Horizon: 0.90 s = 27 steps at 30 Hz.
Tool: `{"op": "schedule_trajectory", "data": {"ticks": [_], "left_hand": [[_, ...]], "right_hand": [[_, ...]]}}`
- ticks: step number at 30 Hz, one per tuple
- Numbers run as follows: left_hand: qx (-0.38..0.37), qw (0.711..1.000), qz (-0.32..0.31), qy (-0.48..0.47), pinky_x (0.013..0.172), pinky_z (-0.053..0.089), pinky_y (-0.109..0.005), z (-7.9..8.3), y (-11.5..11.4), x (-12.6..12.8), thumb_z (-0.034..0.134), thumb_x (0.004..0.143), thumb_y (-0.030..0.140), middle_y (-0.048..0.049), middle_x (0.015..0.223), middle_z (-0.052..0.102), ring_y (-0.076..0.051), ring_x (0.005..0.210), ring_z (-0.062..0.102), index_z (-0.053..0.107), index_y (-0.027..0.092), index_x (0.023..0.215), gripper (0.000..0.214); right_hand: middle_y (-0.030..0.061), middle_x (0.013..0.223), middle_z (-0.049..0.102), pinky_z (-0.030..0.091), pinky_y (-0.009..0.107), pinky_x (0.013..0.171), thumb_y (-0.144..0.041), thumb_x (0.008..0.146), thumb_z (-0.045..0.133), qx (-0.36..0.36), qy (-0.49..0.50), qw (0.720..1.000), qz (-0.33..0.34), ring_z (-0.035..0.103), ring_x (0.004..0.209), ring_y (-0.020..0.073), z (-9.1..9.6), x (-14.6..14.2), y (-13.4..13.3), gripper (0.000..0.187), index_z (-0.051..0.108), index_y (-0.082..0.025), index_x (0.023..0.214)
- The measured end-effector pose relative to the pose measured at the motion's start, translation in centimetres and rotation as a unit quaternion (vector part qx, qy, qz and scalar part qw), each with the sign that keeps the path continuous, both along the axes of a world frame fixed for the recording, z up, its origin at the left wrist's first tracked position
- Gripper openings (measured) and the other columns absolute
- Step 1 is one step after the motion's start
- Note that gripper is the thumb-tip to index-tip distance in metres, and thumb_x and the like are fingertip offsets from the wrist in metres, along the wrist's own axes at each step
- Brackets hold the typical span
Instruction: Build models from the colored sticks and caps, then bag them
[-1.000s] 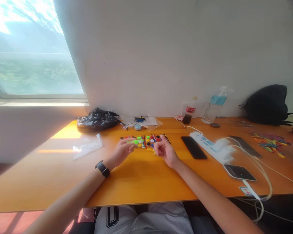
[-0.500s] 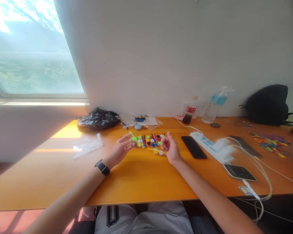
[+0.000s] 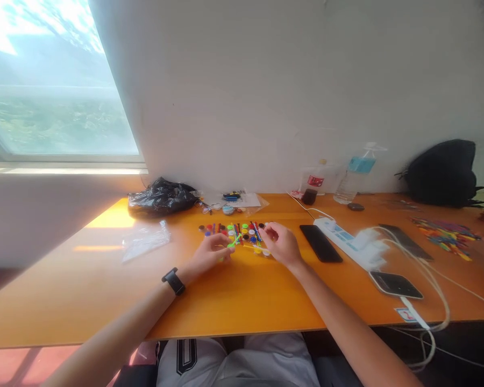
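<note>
My left hand [image 3: 210, 252], with a black watch on its wrist, rests on the orange table [image 3: 242, 301] and pinches a thin green stick [image 3: 234, 242] that points up and to the right. My right hand [image 3: 280, 243] lies palm down just right of it, its fingertips curled over the right end of a spread of small coloured round pieces and sticks [image 3: 237, 232]. Whether those fingers hold a piece is hidden. A yellow stick with small discs [image 3: 255, 248] lies on the table between the two hands.
A black plastic bag [image 3: 161, 197] and a clear bag [image 3: 145, 240] lie to the left. A black phone [image 3: 320, 243], a white power strip [image 3: 349, 239] with cables, further phones, two bottles [image 3: 353, 173], a black backpack [image 3: 443, 173] and coloured sticks [image 3: 446, 234] lie to the right.
Both hands have come down from a raised pose to the table. The green stick in my left hand now sits lower. My right hand turned palm down onto the pieces.
</note>
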<state>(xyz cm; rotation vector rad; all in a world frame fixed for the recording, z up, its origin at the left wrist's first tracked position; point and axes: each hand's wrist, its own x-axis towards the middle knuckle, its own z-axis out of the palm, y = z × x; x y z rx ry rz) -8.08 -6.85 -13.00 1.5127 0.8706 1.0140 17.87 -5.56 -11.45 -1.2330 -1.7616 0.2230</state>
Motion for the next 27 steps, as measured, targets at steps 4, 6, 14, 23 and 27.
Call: {"op": "schedule_trajectory", "data": {"ticks": [4, 6, 14, 23, 27], "left_hand": [[0.144, 0.980, -0.030, 0.136, 0.063, 0.045, -0.024, -0.9, -0.3, 0.1, 0.072, 0.090, 0.047, -0.0030, 0.080, 0.067, -0.013, 0.067, 0.057, 0.071, 0.014, 0.097, 0.033], [0.195, 0.961, -0.037, 0.192, 0.062, 0.045, -0.024, -1.1, -0.4, 0.1, 0.068, 0.094, 0.044, -0.0029, 0.080, 0.068, -0.013, 0.067, 0.056, 0.073, 0.016, 0.098, 0.029], [0.318, 0.918, -0.063, 0.227, 0.090, 0.054, -0.033, -1.3, 0.1, 0.2, 0.061, 0.100, 0.035, -0.0104, 0.108, 0.072, -0.021, 0.098, 0.066, 0.079, 0.022, 0.109, 0.024], [0.283, 0.937, -0.049, 0.200, 0.077, 0.055, -0.027, -1.4, 0.0, 0.1, 0.062, 0.099, 0.033, -0.0066, 0.098, 0.074, -0.016, 0.083, 0.066, 0.075, 0.019, 0.101, 0.020], [0.326, 0.925, -0.066, 0.185, 0.094, 0.054, -0.033, -1.5, 0.3, 0.1, 0.063, 0.099, 0.029, -0.0080, 0.109, 0.075, -0.020, 0.101, 0.068, 0.077, 0.021, 0.097, 0.016]], "right_hand": [[0.0011, 0.071, 0.064, 0.030, 0.028, 0.061, -0.047, 0.090, 0.067, -0.053, -0.156, 0.986, -0.019, 0.055, 0.067, 0.0173, -0.4, 0.2, 0.0, 0.033, 0.059, -0.022, 0.072], [0.0009, 0.075, 0.067, 0.028, 0.028, 0.061, -0.046, 0.088, 0.069, -0.071, -0.204, 0.976, -0.021, 0.057, 0.069, 0.0172, -0.5, 0.2, 0.0, 0.030, 0.059, -0.022, 0.073], [0.0015, 0.078, 0.069, 0.029, 0.027, 0.060, -0.037, 0.088, 0.070, -0.123, -0.250, 0.960, 0.016, 0.058, 0.070, 0.0162, -0.3, 0.3, -0.2, 0.019, 0.065, -0.022, 0.078], [0.0017, 0.080, 0.066, 0.038, 0.027, 0.066, -0.029, 0.091, 0.066, -0.130, -0.198, 0.964, 0.123, 0.058, 0.072, 0.0162, -0.4, -0.1, -0.5, 0.012, 0.067, -0.020, 0.082], [0.0023, 0.082, 0.068, 0.043, 0.027, 0.069, -0.024, 0.090, 0.065, -0.135, -0.153, 0.961, 0.186, 0.060, 0.075, 0.0165, -1.0, -0.2, -0.2, 0.009, 0.070, -0.020, 0.084]]}}
